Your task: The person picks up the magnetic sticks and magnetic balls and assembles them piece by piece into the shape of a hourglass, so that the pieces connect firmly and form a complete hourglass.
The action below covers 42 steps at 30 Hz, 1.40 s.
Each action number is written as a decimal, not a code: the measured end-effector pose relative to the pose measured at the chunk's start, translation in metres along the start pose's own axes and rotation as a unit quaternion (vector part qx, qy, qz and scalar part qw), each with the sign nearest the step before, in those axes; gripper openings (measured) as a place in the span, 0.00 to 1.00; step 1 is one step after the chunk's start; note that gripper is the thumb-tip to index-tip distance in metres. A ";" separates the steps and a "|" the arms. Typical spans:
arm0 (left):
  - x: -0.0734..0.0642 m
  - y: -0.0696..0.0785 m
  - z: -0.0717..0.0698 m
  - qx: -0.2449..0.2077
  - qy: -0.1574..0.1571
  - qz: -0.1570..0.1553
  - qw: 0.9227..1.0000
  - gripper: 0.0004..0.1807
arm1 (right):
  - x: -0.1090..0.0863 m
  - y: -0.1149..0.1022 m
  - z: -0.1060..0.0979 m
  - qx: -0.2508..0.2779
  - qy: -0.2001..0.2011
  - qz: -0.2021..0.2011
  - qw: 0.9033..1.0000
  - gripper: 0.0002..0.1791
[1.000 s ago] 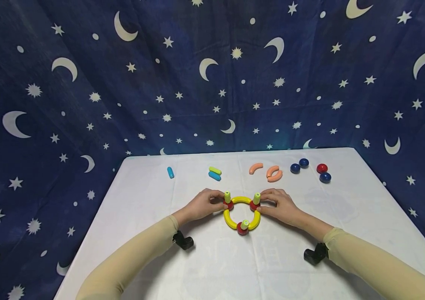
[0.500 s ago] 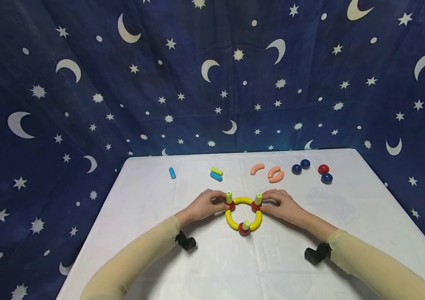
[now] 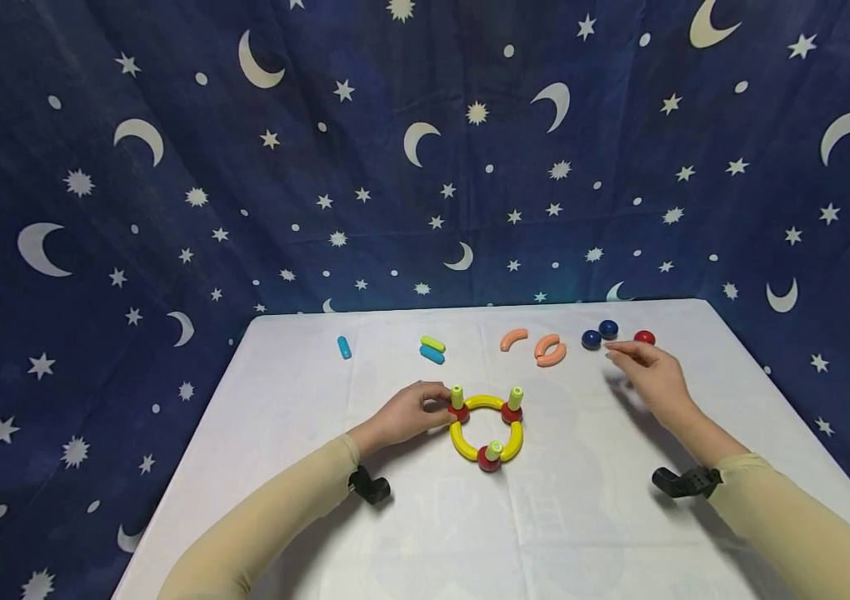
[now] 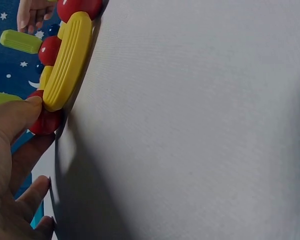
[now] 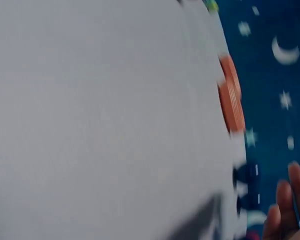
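A ring of yellow curved pieces [image 3: 463,444] joined by red balls [image 3: 488,459] lies mid-table. Short lime-green sticks [image 3: 516,397] stand up from the red balls. At the ring's left, my left hand [image 3: 412,411] pinches one red ball [image 4: 45,123] between thumb and fingers. My right hand [image 3: 653,385] is away from the ring, over the right side of the table, its fingers extended toward two dark blue balls [image 3: 591,339]. Nothing shows between its fingers [image 5: 286,202] in the blurred right wrist view. Behind this hand, a loose red ball [image 3: 644,337] is partly visible.
Farther back on the white table [image 3: 425,533] lie several orange curved pieces [image 3: 513,338]. A lime stick [image 3: 433,342] and a blue stick [image 3: 431,355] sit together, with another blue stick [image 3: 344,347] to their left. A starry dark blue cloth [image 3: 365,150] hangs behind.
My right hand has let go of the ring's right red ball and moved right and back, now covering one loose blue ball. My left hand keeps its hold; the ring stays put.
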State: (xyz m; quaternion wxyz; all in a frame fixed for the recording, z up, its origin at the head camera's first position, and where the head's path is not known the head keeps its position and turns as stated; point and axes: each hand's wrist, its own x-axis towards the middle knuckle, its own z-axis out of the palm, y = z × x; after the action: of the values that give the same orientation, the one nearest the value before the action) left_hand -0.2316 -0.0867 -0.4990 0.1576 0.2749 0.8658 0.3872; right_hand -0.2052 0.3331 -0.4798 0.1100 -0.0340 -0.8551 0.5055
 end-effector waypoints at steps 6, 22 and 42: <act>-0.001 0.000 -0.001 0.003 -0.002 0.002 1.000 0.14 | 0.011 0.020 -0.030 -0.037 0.078 0.071 0.994 0.29; 0.002 0.001 -0.001 -0.001 -0.011 -0.001 1.000 0.14 | 0.021 0.051 -0.047 -0.072 -0.016 0.142 0.987 0.49; -0.001 0.005 -0.002 -0.008 -0.010 -0.004 1.000 0.14 | 0.026 0.058 -0.045 -0.129 -0.011 0.165 0.978 0.47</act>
State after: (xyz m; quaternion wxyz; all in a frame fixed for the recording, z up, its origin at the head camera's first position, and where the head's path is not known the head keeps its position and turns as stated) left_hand -0.2303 -0.0857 -0.4937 0.1702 0.2743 0.8619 0.3911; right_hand -0.2234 0.4043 -0.5059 0.0109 -0.1829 -0.8971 0.4021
